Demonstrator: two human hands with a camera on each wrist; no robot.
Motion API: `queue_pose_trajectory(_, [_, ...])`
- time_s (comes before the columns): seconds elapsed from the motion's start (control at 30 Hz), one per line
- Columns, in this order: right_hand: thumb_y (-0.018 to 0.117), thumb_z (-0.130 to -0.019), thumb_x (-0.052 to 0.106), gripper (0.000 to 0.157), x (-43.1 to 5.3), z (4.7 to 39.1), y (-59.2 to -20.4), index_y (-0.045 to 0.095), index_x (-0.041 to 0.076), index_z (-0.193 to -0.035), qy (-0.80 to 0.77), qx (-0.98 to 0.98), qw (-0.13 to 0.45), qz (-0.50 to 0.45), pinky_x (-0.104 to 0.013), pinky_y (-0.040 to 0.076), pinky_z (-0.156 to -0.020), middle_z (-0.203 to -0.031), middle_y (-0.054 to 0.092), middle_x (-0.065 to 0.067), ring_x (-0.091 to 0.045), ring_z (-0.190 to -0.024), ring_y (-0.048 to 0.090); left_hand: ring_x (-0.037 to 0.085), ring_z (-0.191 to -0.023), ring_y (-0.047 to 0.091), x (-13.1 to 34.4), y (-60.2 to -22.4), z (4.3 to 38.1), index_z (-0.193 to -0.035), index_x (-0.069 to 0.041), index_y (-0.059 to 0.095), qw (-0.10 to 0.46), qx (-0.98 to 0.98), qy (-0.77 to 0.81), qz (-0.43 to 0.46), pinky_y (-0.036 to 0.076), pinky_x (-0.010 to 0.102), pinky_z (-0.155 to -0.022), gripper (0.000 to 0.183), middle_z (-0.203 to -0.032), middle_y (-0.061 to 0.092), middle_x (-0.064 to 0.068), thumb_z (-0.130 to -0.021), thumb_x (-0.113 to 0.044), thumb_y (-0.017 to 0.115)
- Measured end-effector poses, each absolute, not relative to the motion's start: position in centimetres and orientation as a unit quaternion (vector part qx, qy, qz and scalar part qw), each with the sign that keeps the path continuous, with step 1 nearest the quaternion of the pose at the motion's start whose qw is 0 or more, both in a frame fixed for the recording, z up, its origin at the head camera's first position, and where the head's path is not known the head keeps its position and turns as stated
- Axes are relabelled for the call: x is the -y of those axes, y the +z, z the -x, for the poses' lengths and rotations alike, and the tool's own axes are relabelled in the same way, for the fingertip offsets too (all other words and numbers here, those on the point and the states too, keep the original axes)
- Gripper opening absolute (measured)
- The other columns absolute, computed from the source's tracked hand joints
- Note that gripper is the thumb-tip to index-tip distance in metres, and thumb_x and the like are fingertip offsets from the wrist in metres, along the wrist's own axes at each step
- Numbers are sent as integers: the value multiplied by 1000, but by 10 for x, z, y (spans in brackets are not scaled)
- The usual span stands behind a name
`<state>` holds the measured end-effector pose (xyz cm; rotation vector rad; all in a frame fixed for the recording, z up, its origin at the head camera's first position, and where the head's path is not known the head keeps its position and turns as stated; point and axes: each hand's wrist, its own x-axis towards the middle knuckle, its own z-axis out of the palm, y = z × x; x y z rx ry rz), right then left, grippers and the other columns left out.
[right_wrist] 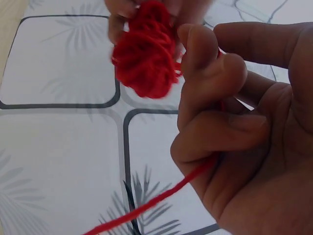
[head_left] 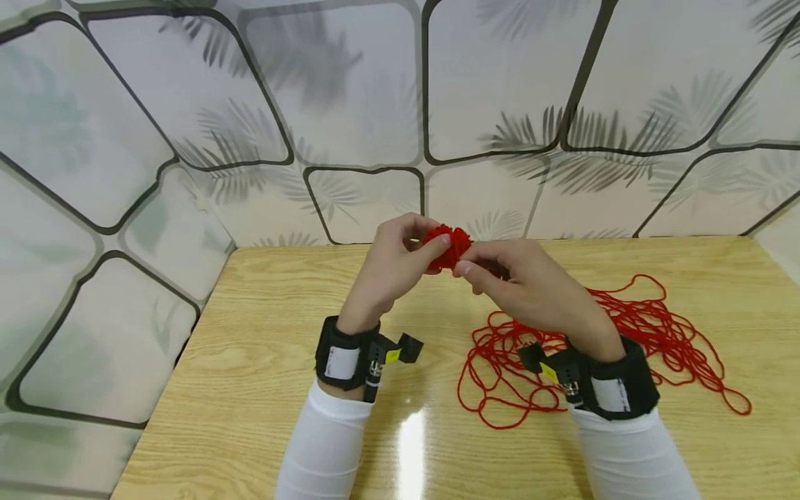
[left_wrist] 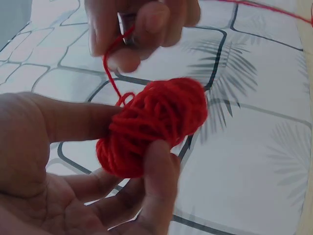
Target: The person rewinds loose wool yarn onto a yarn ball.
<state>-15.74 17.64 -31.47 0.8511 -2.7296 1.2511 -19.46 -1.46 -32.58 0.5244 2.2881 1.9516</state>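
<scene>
A small ball of red yarn [left_wrist: 161, 110] is wound in thick, crossing strands. My left hand [head_left: 396, 260] holds it up above the far part of the table, thumb on one side and fingers on the other. Close by on the right, my right hand [head_left: 531, 281] pinches a single yarn strand [left_wrist: 108, 68] that runs to the ball. In the right wrist view, the curled fingers [right_wrist: 210, 129] have the yarn passing through them, and a taut length [right_wrist: 151, 201] leaves below the palm.
A loose, tangled heap of red yarn [head_left: 662, 333] spreads over the right half of the wooden table [head_left: 250, 389], partly under my right forearm. Behind the table's far edge stands a wall [head_left: 362, 90] with a leaf and stone-outline pattern.
</scene>
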Motion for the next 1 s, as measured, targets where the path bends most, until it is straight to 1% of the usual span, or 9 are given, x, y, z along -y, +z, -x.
queue_pose_trajectory(0.07, [47,-95,38,21,-173,158,-317,60,23,-89,395,874,3,-284,-30,34,-49,-68,50,2,-13,-54,41,25,-79,63,14,-326,195,-102,-3,58,41,-724,669,-161,52,34,-71,20,-96,59,13,-87,-17,61])
queue_pose_trajectory(0.13, [47,-95,37,20,-171,158,-318,59,23,-89,389,874,-2,-292,-29,35,-48,-67,50,3,-13,-53,41,25,-83,63,14,-325,196,-103,-2,58,50,-694,701,-154,52,36,-74,23,-98,58,15,-87,-17,62])
queue_pose_trajectory(0.33, [45,-97,35,20,-169,158,-321,59,23,-91,392,870,-16,-298,-29,37,-48,-69,53,4,-12,-55,45,28,-98,59,15,-322,199,-105,3,53,119,-562,804,-150,47,41,-87,28,-109,57,19,-86,-15,63])
queue_pose_trajectory(0.47, [44,-97,31,22,-172,161,-324,61,19,-93,423,855,-34,-299,-30,41,-50,-71,54,0,-15,-58,48,25,-97,58,18,-320,199,-103,2,51,159,-501,837,-153,43,43,-91,24,-110,57,17,-87,-14,61])
queue_pose_trajectory(0.57, [46,-97,29,22,-175,164,-326,61,15,-93,453,841,-53,-291,-31,43,-52,-72,54,-3,-18,-60,50,22,-93,57,20,-319,198,-104,-1,51,177,-503,831,-159,43,42,-91,23,-107,58,14,-88,-15,60])
queue_pose_trajectory(0.67, [48,-96,28,21,-179,168,-327,60,11,-93,474,833,-61,-278,-32,44,-53,-72,54,-6,-21,-62,51,24,-98,57,23,-317,198,-114,-2,51,201,-512,815,-184,43,41,-91,29,-113,57,16,-89,-15,59])
queue_pose_trajectory(0.8, [49,-95,24,18,-187,173,-328,59,8,-96,488,829,-56,-267,-34,46,-55,-73,54,-8,-23,-63,51,33,-107,54,29,-316,197,-128,-3,48,244,-523,778,-250,43,46,-90,40,-124,50,20,-90,-12,57])
queue_pose_trajectory(0.9, [48,-96,21,17,-192,175,-327,58,8,-94,493,828,-47,-262,-35,45,-55,-73,52,-9,-24,-63,50,36,-108,53,34,-316,195,-131,-5,47,272,-538,739,-301,44,49,-88,43,-126,48,21,-89,-9,56])
queue_pose_trajectory(1.0, [48,-96,23,18,-196,176,-324,58,10,-89,490,834,-29,-253,-34,42,-52,-71,51,-10,-25,-61,48,36,-105,54,35,-316,193,-131,-5,49,280,-568,696,-337,45,49,-87,42,-122,51,20,-89,-8,56])
